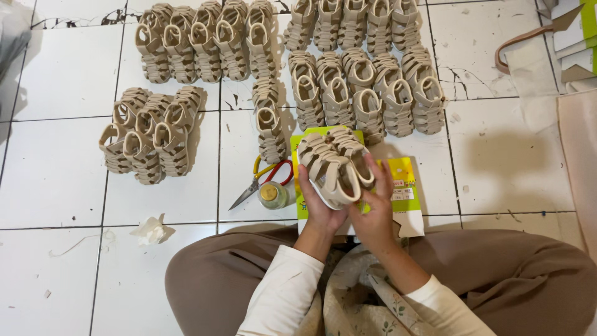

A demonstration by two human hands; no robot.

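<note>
A pair of small beige strappy sandals (333,163) is held together above a green and yellow shoe box (407,186) that lies on the white tiled floor. My left hand (318,205) grips the pair from the left and below. My right hand (375,208) clasps it from the right, fingers up along the side. Both sleeves are cream. My knees in tan trousers spread below.
Rows of matching beige sandals (205,43) stand across the floor ahead, with another group (149,134) at the left. Scissors with red and yellow handles (261,182) and a small glue bottle (272,194) lie left of the box. A crumpled tissue (149,230) lies at the left; stacked boxes (575,37) sit top right.
</note>
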